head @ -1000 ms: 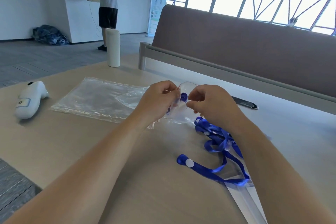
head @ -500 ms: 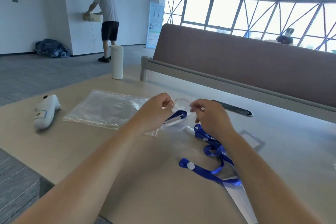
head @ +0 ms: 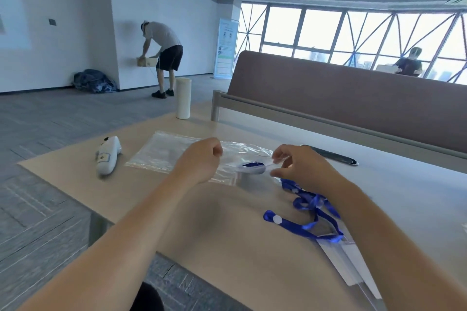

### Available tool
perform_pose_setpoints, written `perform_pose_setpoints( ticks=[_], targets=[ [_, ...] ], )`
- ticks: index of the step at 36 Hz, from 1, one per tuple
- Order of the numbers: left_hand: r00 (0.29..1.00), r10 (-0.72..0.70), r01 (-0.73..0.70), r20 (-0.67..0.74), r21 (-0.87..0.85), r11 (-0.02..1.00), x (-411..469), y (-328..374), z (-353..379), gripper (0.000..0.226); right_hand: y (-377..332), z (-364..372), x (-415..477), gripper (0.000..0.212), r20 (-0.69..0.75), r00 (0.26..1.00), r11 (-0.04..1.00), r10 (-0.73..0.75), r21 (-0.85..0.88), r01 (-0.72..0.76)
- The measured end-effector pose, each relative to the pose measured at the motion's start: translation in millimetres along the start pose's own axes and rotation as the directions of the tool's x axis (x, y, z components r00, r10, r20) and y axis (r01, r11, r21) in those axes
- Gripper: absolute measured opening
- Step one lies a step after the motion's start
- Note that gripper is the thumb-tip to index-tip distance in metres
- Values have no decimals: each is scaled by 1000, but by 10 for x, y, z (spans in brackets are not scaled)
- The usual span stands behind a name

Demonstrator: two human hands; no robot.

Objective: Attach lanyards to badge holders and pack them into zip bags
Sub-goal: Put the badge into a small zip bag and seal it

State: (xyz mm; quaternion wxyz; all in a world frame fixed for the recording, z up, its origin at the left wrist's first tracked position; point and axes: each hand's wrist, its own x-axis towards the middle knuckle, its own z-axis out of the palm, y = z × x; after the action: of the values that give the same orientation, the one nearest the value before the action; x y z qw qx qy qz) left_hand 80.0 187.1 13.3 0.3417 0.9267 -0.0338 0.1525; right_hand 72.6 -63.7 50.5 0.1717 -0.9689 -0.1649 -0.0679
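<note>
Looking at this from big to small: the pale wooden desk [head: 222, 222] carries everything, and the flat clear plastic zip bag [head: 164, 151] lies across it on the far side of the hands, long side running left to right. The blue ribbon lanyard [head: 290, 225] is piled loosely on the near right, and its tail runs up under the right wrist toward the fingers. The left hand [head: 199, 159] hovers over the right half of the bag with its fingers curled in; I honestly can't tell if it's pinching anything. The right hand [head: 300, 166] pinches the right edge of the small clear plastic badge holder [head: 255, 171], which has a blue loop of the lanyard showing in it. That holder is the bit that matters. It sits in the gap between the two hands, just above the desk, lying roughly left to right with its free end pointing at the left hand, right by the bag's right end. So I'd guess the lanyard is about hooked on and bagging comes next. The left hand is the nearer one to the bag, so it'd make sense for it to open the mouth while the right feeds the holder in leftward. Which edge of the bag has the zip, I can't make out.
</note>
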Motion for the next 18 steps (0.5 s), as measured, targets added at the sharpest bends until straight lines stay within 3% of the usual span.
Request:
perform_pose_setpoints(
  ticks=[5,9,12,18],
  targets=[
    [999,-33,31,-8,-203,979,-30,-2,-21,25,15,-59,-29,5,-80,997,987,9,-162,-22],
    [1000,27,-26,3,-203,979,-80,23,-45,13,51,-111,-33,8,-94,995,981,25,-189,-43],
    [998,57,-49,34,-215,975,-129,5,-70,21,93,-158,-12,8,-105,994,973,33,-224,-56],
    [992,123,-120,24,-111,987,-118,33,-42,7,25,-182,46,19,-130,991,920,43,-381,-90]
  ],
)
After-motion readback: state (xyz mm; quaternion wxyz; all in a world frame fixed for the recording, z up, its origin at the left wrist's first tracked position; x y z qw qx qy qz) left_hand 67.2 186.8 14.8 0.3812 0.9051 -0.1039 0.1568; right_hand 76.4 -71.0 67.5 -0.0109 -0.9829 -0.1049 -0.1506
